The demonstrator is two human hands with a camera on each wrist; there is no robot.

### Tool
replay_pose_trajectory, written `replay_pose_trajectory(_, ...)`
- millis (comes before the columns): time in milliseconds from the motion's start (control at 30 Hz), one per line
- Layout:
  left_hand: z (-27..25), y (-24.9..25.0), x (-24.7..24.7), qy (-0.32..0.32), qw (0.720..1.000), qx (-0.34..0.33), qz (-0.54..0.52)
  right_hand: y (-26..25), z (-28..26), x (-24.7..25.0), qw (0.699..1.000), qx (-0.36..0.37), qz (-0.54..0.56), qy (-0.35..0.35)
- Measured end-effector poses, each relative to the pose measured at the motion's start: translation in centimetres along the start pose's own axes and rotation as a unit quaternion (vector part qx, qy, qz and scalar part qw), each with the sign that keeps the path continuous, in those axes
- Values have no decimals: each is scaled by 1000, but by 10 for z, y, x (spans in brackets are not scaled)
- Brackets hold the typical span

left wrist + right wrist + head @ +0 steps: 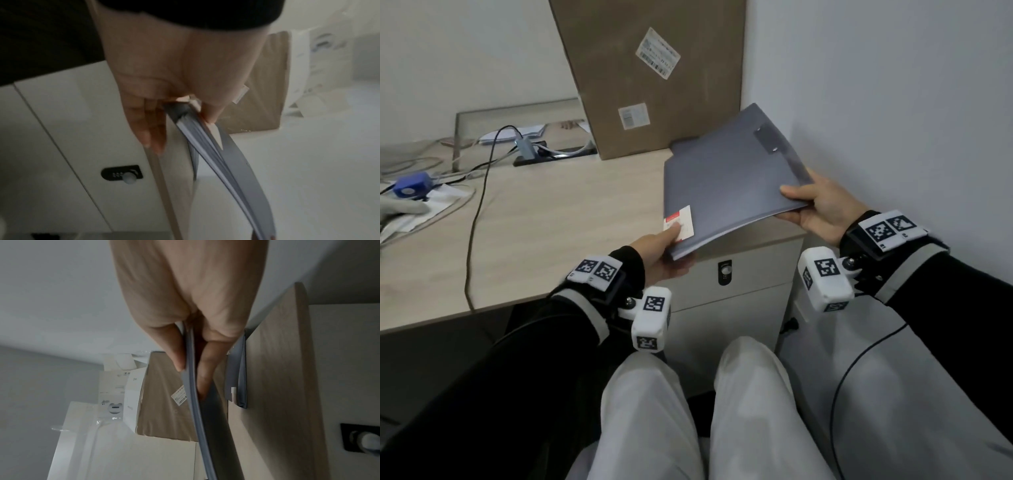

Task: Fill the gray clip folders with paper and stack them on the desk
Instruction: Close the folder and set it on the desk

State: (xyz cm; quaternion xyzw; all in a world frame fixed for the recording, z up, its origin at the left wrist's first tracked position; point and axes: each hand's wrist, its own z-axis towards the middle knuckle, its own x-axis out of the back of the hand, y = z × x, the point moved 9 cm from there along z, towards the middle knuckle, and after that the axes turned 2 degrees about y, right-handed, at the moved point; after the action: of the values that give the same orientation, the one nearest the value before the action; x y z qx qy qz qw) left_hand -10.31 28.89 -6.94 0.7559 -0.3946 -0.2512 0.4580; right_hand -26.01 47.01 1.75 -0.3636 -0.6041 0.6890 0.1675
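Note:
A closed gray clip folder point(726, 185) hangs tilted above the desk's right end, with white paper edges point(207, 155) showing between its covers. My left hand point(664, 250) pinches its near left corner, thumb on the red-and-white label point(678, 222). My right hand point(815, 209) grips the right edge, thumb on top and fingers underneath point(203, 378). Under it another gray folder point(681, 145) lies flat on the desk point(558, 219); the same folder point(239, 374) shows in the right wrist view.
A tall cardboard box point(654, 75) leans against the wall behind the folders. Cables point(479, 205), a blue device point(410, 185) and loose papers lie at the desk's left. A white drawer cabinet with a lock point(725, 272) stands under the desk's right end. A wall is close on the right.

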Motion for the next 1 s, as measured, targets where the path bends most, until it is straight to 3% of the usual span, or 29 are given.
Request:
replay_pose_trajectory(100,2,23,5,22,995,-56,-76,-2,13,4,999,1,33,20)
replay_pose_trajectory(200,17,53,9,54,989,-123,-66,-1,32,9,996,-2,62,64)
replay_pose_trajectory(300,35,68,10,76,985,-147,-55,-1,54,15,991,-5,50,122)
replay_pose_trajectory(500,93,86,2,108,984,-126,-60,11,100,37,971,-2,107,212)
replay_pose_trajectory(600,124,91,-4,128,985,-108,-47,28,121,45,968,-41,92,232)
replay_pose_trajectory(733,159,82,-16,136,986,-74,53,61,139,61,958,-119,60,255)
replay_pose_trajectory(867,187,85,-32,109,990,-63,61,73,154,62,956,-170,29,238)
replay_pose_trajectory(933,197,100,-32,117,982,-86,122,67,163,56,959,-170,16,224)
replay_pose_trajectory(1000,202,108,-26,132,974,-62,173,63,173,51,960,-179,-2,214)
